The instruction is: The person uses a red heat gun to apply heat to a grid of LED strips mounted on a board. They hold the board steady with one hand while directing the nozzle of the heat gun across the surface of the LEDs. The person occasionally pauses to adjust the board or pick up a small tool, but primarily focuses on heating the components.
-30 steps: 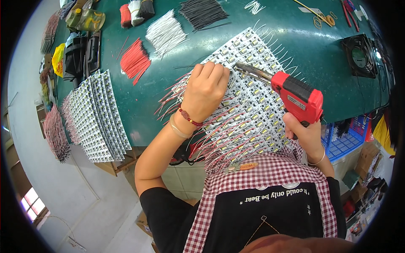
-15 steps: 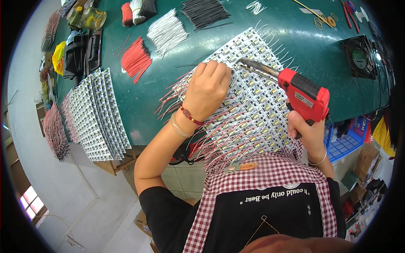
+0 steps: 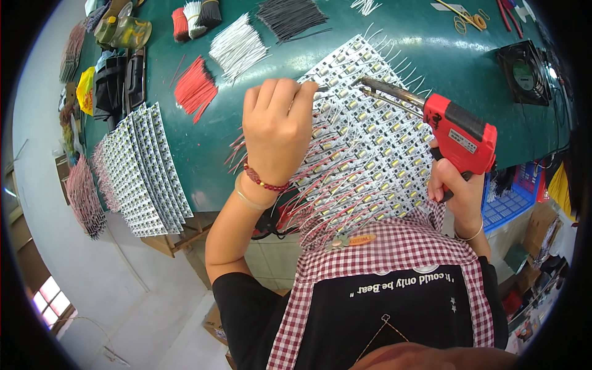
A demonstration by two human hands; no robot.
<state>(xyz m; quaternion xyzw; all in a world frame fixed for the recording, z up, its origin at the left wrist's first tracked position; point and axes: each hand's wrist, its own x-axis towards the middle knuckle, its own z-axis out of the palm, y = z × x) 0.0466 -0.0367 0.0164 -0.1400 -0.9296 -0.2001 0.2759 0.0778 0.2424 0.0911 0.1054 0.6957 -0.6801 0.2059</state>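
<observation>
My right hand (image 3: 457, 182) grips the handle of a red and black soldering gun (image 3: 461, 132). Its long metal tip reaches left over a panel of white LED circuit boards (image 3: 376, 148). My left hand (image 3: 277, 120) is closed in a pinch at the panel's upper left edge. Dark ends of what looks like black wire (image 3: 322, 89) poke out at its fingertips, a short way left of the gun's tip. Red and white wires (image 3: 327, 203) trail from the boards along the panel's lower left side. White wires stand out along the upper right edge.
On the green table lie piles of red wires (image 3: 196, 89), white wires (image 3: 237, 48) and black wires (image 3: 291, 18). Stacked LED panels (image 3: 142, 172) overhang the left edge. A black fan (image 3: 524, 77) stands at right, near scissors (image 3: 473, 21). A blue basket (image 3: 509, 206) sits below.
My left hand has moved left, its fingertips rising off the boards. The soldering gun has shifted slightly right with my right hand, its tip still over the panel.
</observation>
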